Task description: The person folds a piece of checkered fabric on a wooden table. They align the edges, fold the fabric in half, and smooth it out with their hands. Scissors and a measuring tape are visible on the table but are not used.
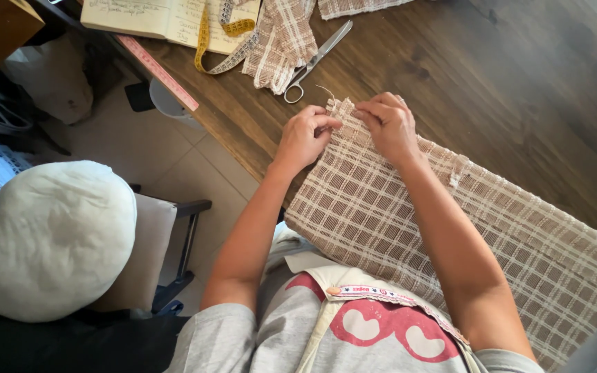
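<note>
Hand-stitching at corner of checked beige cloth (pixel 409 221), spread on wooden surface (pixel 519 76) under both forearms. Left hand (pixel 305 135) closed, pinching cloth edge; right hand (pixel 388 124) closed on same corner, probably around a needle, too small to confirm. Pale thread (pixel 326 90) looping just above left hand. Scissors (pixel 316 61) beyond left hand. Best done keeping edge taut between hands, pulling thread gently.
</note>
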